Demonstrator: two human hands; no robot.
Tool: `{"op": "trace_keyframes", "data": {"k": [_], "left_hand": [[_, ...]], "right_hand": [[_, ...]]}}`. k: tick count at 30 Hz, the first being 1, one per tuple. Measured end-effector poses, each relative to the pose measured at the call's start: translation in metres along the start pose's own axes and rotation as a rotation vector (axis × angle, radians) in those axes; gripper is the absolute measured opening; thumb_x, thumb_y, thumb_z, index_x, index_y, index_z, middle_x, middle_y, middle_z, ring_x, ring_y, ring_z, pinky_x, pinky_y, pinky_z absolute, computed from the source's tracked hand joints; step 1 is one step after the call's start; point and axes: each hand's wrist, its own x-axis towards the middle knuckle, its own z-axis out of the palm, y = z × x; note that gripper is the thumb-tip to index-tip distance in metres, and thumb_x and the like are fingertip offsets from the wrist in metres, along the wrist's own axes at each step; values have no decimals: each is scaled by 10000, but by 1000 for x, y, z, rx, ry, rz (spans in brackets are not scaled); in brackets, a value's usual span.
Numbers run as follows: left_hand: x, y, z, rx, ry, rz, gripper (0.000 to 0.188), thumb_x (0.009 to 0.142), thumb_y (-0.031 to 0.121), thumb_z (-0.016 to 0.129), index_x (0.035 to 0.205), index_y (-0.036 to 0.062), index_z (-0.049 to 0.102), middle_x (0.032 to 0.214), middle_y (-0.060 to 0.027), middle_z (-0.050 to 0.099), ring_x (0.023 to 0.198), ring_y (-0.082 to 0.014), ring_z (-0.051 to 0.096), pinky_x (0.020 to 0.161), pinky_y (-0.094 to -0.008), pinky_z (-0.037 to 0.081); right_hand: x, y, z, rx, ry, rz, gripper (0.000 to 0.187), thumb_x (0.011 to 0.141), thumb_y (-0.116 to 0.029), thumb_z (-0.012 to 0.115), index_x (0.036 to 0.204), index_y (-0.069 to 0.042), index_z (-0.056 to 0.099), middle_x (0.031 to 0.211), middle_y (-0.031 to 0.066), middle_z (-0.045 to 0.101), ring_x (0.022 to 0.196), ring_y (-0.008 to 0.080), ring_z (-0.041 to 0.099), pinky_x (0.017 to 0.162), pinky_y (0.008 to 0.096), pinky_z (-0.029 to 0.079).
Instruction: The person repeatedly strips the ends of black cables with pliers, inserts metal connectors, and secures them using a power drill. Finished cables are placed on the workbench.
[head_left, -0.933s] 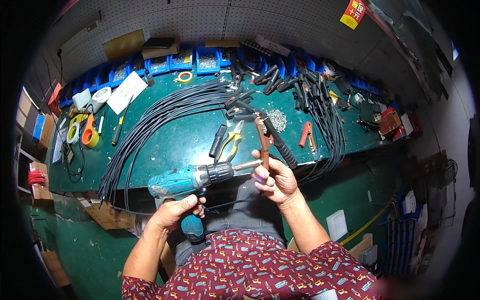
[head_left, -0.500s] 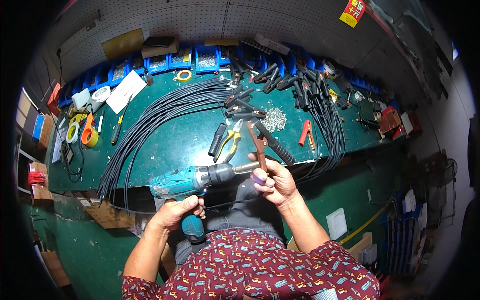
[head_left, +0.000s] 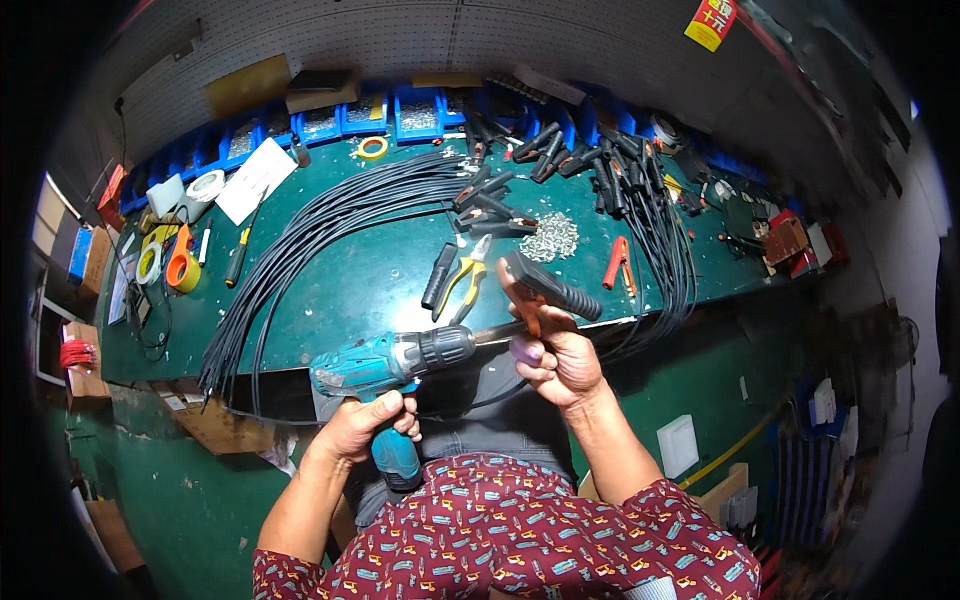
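Observation:
My left hand [head_left: 372, 424] is wrapped round the grip of a teal cordless drill [head_left: 362, 368] with a black chuck, its front end pointing right. A metal driver bit [head_left: 495, 333] reaches from the chuck to the copper-coloured clamp; whether they touch I cannot make out. My right hand [head_left: 560, 365] grips this clamp [head_left: 522, 295], which has a black ribbed handle [head_left: 562, 292], over the bench's front edge. On the bench just beyond lie yellow-and-black pliers [head_left: 466, 278] and a black handle sleeve [head_left: 438, 276].
A bundle of black cables [head_left: 290, 240] curves across the green bench [head_left: 350, 290]. Black clamps [head_left: 625, 165], a pile of small screws [head_left: 549, 238] and a red clamp [head_left: 617, 264] lie right. Blue bins [head_left: 416, 112] line the back; a screwdriver [head_left: 238, 258] and tape rolls [head_left: 182, 270] lie left.
The clamp in my right hand has turned, its black handle now lying flatter and further right. Both hands and the drill appear slightly further right in the picture.

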Motion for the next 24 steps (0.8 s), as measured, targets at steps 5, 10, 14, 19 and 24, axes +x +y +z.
{"op": "trace_keyframes", "data": {"k": [5,10,14,19,24], "left_hand": [[3,1,-3,-52,-52,-22,434,955,378,737,1111,-18,650,781,-71,630,763,-239,653,781,-431,570],[11,2,-21,-179,-142,-56,528,977,446,672,1175,-42,644,752,-67,633,729,-263,668,744,-448,596],[16,26,-31,40,52,24,499,982,402,677,1158,-64,646,750,-73,646,727,-248,670,750,-434,604],[21,57,-41,1049,340,454,469,854,129,812,1275,6,647,1189,-110,704,1095,-217,662,987,-324,496],[54,43,-83,1737,642,619,599,758,95,670,1347,51,576,1248,-191,645,1183,-407,580,1049,-488,420]], "right_hand": [[-2,2,-8,-46,31,-37,355,1064,-201,543,1340,19,589,1258,135,661,602,57,397,474,188,316],[9,0,-18,-198,-14,-58,267,1068,-133,523,1292,-29,624,1317,107,658,618,55,397,488,164,319],[21,-12,-18,-45,191,-107,306,1108,-239,448,1322,-50,558,735,-46,363,531,31,286,443,185,259],[28,-31,-50,-258,466,-356,323,1087,-267,505,1329,-54,512,692,-67,313,499,41,266,442,211,256],[16,-32,-67,-209,477,-466,320,1092,-201,470,1371,-48,505,705,-53,348,533,45,292,426,203,259]]}}
